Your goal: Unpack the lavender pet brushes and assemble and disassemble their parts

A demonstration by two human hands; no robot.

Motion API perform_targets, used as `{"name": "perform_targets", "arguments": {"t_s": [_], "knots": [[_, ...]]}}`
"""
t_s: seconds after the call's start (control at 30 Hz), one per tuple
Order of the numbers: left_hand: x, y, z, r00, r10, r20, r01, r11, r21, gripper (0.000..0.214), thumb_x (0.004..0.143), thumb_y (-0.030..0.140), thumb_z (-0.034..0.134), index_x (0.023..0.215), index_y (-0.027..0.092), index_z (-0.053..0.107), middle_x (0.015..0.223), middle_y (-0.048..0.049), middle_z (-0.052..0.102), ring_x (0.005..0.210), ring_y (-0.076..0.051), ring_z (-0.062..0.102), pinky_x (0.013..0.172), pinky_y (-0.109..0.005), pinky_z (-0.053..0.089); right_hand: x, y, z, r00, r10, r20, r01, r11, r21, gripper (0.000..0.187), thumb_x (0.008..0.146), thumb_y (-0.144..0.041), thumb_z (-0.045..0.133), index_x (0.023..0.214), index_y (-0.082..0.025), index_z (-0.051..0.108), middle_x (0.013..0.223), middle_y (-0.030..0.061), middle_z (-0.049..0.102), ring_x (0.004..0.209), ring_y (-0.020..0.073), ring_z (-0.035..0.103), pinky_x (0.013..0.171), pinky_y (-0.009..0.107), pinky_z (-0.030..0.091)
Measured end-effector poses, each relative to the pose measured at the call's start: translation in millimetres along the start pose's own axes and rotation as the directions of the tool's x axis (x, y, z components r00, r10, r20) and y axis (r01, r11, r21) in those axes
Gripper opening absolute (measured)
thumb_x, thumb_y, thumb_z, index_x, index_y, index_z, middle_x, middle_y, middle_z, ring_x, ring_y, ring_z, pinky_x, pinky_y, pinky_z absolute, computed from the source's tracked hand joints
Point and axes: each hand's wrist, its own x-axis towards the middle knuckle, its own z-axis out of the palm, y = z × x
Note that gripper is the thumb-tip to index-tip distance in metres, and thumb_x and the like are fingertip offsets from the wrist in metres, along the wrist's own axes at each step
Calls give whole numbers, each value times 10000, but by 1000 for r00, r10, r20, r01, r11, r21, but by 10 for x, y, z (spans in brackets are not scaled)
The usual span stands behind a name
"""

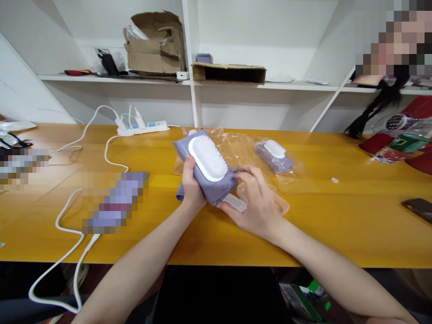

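Observation:
Above the wooden table, my left hand (pixel 193 186) is wrapped round a purple box-like piece (pixel 216 188) from its left side. On the face of the piece sits a white oval brush (pixel 208 159) with short bristles. My right hand (pixel 258 202) grips the near right end of the same piece, its index finger at the corner and its thumb at the lower edge. Partly hidden behind that hand are a white bristled strip (pixel 235 202) and a translucent peach-coloured piece (pixel 281 203). Farther right, a similar purple piece with a white oval top (pixel 275 153) lies on clear plastic.
Crinkled clear plastic bags (pixel 236 144) lie behind my hands. A pixelated phone-like object (pixel 118 202) with a white cable is at left, near a power strip (pixel 145 128). Bottles (pixel 401 139), a dark phone (pixel 418 209) and another person (pixel 394 45) are at right. Shelves hold cardboard boxes (pixel 155 49).

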Motion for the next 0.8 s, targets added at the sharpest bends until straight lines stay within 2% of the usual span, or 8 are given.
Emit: {"name": "perform_targets", "arguments": {"t_s": [0.07,0.17,0.3,0.47,0.57,0.7,0.8], "knots": [[-6,-9,5,998,-55,-16,55,998,-19,625,689,701,533,979,161,654,991,-128,691,1159,-358,576,952,-449,488,-36,16,24,983,-180,-43,171,972,-160,449,783,-452,654,1080,-155,494,1141,195,538,1098,330,541,866,478,492],[-25,-29,16,996,-82,-40,80,996,-36,633,701,706,529,1010,166,649,1060,-121,684,1188,-340,560,971,-422,481,-72,1,51,970,-244,-2,227,906,-357,453,818,-528,587,1021,-124,549,1111,223,557,1070,359,531,804,472,492],[-57,-74,31,995,-100,-21,99,995,-28,671,715,732,501,1051,169,645,1106,-130,676,1191,-338,560,961,-411,497,-103,-62,92,980,-183,81,198,842,-502,398,873,-475,531,1019,-110,594,1053,215,608,1019,353,551,748,433,477],[-104,-132,46,994,23,-110,-21,1000,20,586,749,665,562,1171,260,605,1180,-54,664,1210,-288,554,1005,-375,474,-139,-94,176,992,-102,70,124,798,-590,341,901,-357,505,1065,-72,595,1095,234,623,988,342,557,745,418,465],[-150,-155,68,994,26,-106,-24,999,24,572,768,635,565,1197,257,588,1230,-56,641,1220,-295,544,1009,-390,467,-126,-79,178,997,-43,69,77,783,-617,237,890,-265,486,1008,-91,595,1104,228,619,976,331,538,728,403,457],[-226,-170,96,995,52,-87,-50,998,27,545,746,498,658,1220,249,561,1297,-55,598,1272,-275,498,1030,-363,442,-48,-39,123,996,67,65,-6,739,-674,92,831,-169,495,882,-136,564,953,178,633,789,274,529,622,357,402],[-255,-180,88,996,23,-85,-20,999,38,544,724,459,693,1209,253,561,1315,-53,582,1311,-262,457,1037,-345,430,-8,-4,99,996,78,45,-23,705,-709,52,813,-140,487,809,-167,531,813,117,621,678,233,510,581,329,330]]}}
